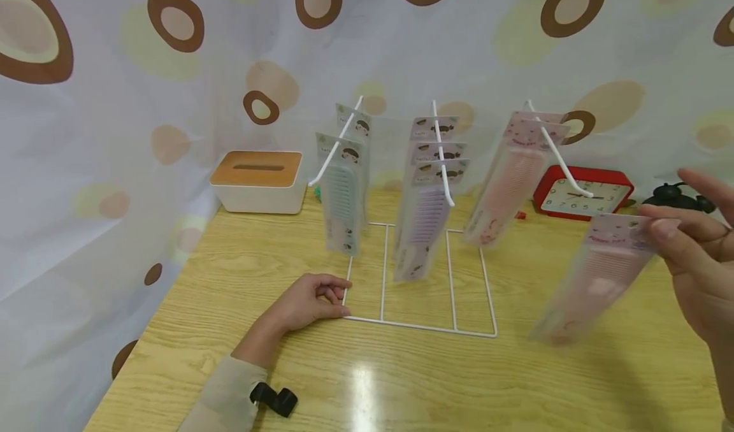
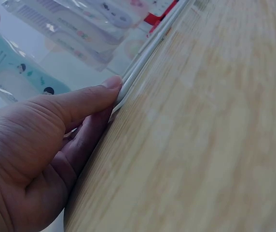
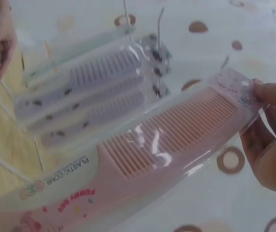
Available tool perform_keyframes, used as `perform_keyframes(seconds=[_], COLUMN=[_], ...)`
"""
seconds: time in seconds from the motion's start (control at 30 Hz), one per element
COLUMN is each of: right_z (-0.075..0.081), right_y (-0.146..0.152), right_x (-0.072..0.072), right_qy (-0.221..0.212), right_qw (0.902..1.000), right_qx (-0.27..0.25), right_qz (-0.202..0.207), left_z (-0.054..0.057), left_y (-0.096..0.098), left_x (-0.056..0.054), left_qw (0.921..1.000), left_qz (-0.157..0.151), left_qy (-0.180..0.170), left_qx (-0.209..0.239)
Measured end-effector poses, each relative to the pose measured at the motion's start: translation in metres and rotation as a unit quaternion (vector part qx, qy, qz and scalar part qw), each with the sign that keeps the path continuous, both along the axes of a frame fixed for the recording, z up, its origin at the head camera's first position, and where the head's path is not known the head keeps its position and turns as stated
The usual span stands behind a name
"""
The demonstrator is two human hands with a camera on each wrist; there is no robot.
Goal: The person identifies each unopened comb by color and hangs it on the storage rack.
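Note:
My right hand (image 1: 702,253) pinches the top card of a packaged pink comb (image 3: 167,140), which hangs tilted to the right of the rack. At the front left corner of the white wire rack (image 1: 421,325), my left hand (image 1: 312,301) grips the base frame between thumb and fingers. Green packaged combs (image 1: 341,193) hang from the rack's left hook, purple packaged combs (image 1: 427,218) from the middle hook, and pink packaged combs (image 1: 510,177) from the right hook (image 1: 564,167).
Behind the rack at the left stands a white tissue box (image 1: 260,196) with a wooden lid. A red clock (image 1: 585,193) is at the back right, beside a black object (image 1: 676,197). A patterned curtain (image 1: 401,50) closes off the back.

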State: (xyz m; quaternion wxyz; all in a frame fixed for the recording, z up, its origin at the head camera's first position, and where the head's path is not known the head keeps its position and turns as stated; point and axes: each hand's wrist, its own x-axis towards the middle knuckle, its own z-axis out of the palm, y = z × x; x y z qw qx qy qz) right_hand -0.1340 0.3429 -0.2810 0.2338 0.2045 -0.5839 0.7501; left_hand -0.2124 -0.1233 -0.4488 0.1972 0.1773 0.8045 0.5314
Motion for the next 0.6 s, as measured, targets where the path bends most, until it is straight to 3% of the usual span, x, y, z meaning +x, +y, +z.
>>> perform_keyframes(seconds=[0.3, 0.43, 0.6], right_z=[0.022, 0.028, 0.032], right_y=[-0.04, -0.047, -0.052], right_x=[-0.005, -0.01, -0.016], right_qy=[0.073, 0.067, 0.04], right_qw=[0.9966, 0.9958, 0.9967], right_qx=[-0.017, -0.045, -0.068], right_qz=[0.033, 0.044, 0.02], left_z=[-0.001, -0.001, -0.001], left_y=[0.001, 0.0, 0.0], left_x=[0.0, 0.0, -0.001], left_qw=[1.0, 1.0, 1.0], left_qz=[-0.002, 0.0, 0.002], left_qy=[0.006, 0.006, 0.005], left_qx=[0.0, 0.001, 0.0])
